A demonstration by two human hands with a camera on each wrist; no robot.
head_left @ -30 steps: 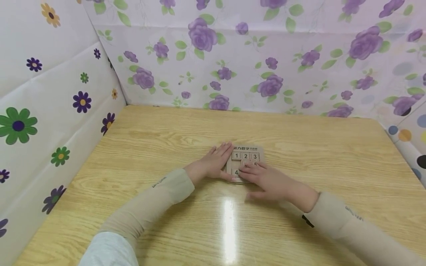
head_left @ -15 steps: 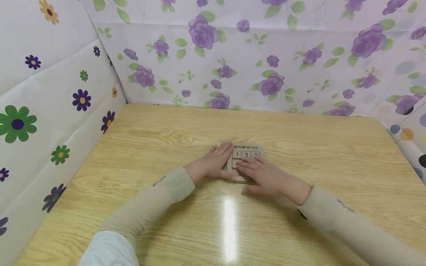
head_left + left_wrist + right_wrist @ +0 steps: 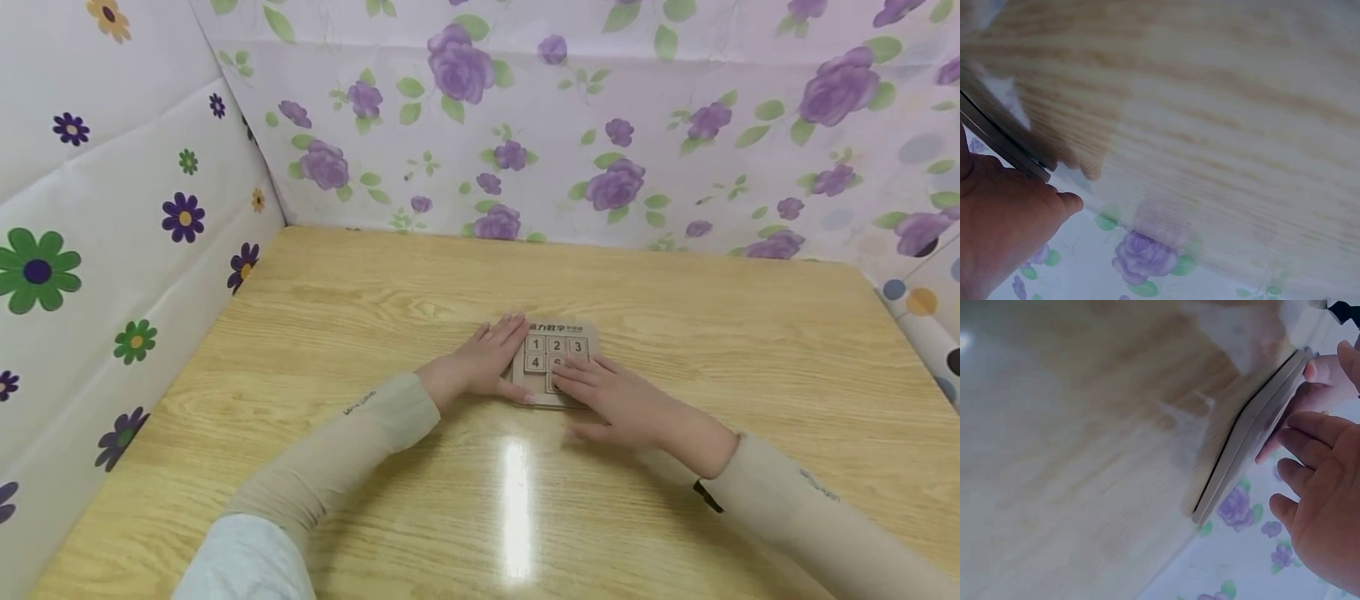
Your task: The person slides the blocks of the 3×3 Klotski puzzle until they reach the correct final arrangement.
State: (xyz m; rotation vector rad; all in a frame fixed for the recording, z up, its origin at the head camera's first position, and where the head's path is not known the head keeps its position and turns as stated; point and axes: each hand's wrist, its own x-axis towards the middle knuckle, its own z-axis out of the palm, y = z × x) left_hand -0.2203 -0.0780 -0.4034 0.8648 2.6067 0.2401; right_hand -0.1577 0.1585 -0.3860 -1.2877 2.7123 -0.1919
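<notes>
Puzzle board (image 3: 553, 328) flat on tabletop (image 3: 420, 500): tile 1 (image 3: 536, 344), tile 2 (image 3: 557, 345), tile 3 (image 3: 577, 346) in far row, tile 4 (image 3: 535, 362) below 1. Left hand (image 3: 489, 360) spread wide, fingers along board's left edge, thumb at near-left corner. Right hand (image 3: 622, 404) extended over the lower-right section; fingertip contact, can't tell.
</notes>
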